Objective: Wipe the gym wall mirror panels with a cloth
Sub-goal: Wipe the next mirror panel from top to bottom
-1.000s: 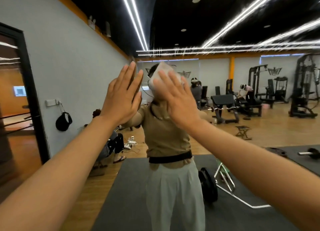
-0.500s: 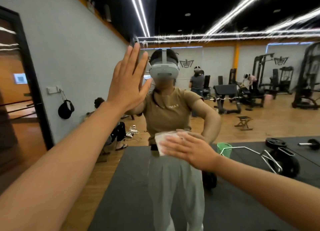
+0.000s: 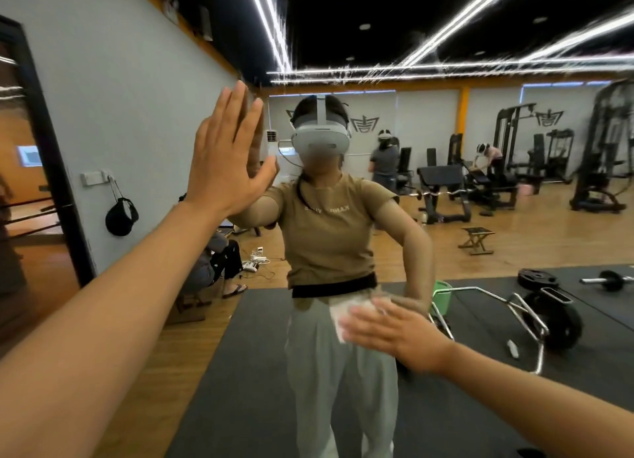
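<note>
Now the right hand (image 3: 394, 334) presses the cloth (image 3: 353, 312) flat-fingered low on the mirror (image 3: 480, 217), down from head height a second ago. Left hand (image 3: 230, 159), grip wide, stays flat against the glass.

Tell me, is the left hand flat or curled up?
Flat. The left hand has straight fingers and meets its own reflection on the mirror.

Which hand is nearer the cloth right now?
Right. The right hand presses flat on the cloth against the mirror; the left hand rests flat on the glass well above and to the left of it.
</note>
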`<action>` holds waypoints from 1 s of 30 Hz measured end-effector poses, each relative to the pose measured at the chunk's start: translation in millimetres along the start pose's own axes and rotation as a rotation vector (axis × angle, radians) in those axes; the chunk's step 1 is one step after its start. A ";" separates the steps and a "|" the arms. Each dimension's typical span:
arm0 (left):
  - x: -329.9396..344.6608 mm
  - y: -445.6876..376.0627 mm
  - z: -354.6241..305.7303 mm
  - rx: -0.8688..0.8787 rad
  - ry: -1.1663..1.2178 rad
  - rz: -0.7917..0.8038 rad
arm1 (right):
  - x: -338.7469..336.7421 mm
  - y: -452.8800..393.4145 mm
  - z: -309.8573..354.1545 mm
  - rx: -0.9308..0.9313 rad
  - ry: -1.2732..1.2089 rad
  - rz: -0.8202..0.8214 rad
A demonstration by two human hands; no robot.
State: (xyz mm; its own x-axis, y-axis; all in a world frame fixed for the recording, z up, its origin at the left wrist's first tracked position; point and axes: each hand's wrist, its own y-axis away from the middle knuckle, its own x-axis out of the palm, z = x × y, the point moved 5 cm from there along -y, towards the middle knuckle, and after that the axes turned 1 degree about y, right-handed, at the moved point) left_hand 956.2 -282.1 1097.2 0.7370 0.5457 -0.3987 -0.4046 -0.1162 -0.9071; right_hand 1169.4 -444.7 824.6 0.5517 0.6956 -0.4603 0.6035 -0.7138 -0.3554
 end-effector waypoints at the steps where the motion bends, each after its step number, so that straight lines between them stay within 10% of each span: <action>1: -0.3 -0.2 -0.2 -0.007 0.000 0.001 | 9.3 15.1 7.8 -0.059 0.048 0.058; 5: -1.2 -0.1 0.5 -0.022 -0.007 -0.001 | -4.6 26.7 -26.0 -0.065 0.046 0.026; 15: -1.0 0.5 -6.5 -0.080 -0.015 -0.004 | -96.5 14.7 -193.1 0.719 -0.074 -0.439; 24: -1.4 -0.3 -19.8 -0.176 0.066 -0.041 | -0.9 111.9 -27.6 0.082 -0.039 0.082; 30: -1.4 -0.9 -22.5 -0.223 0.084 -0.054 | -34.3 89.2 -102.4 0.323 -0.134 -0.089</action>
State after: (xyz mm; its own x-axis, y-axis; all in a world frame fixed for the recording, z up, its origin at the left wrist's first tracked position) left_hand 967.8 -301.4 1095.6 0.8007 0.4858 -0.3505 -0.2411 -0.2743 -0.9309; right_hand 1263.2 -523.8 892.1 0.4116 0.7544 -0.5114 0.4204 -0.6550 -0.6279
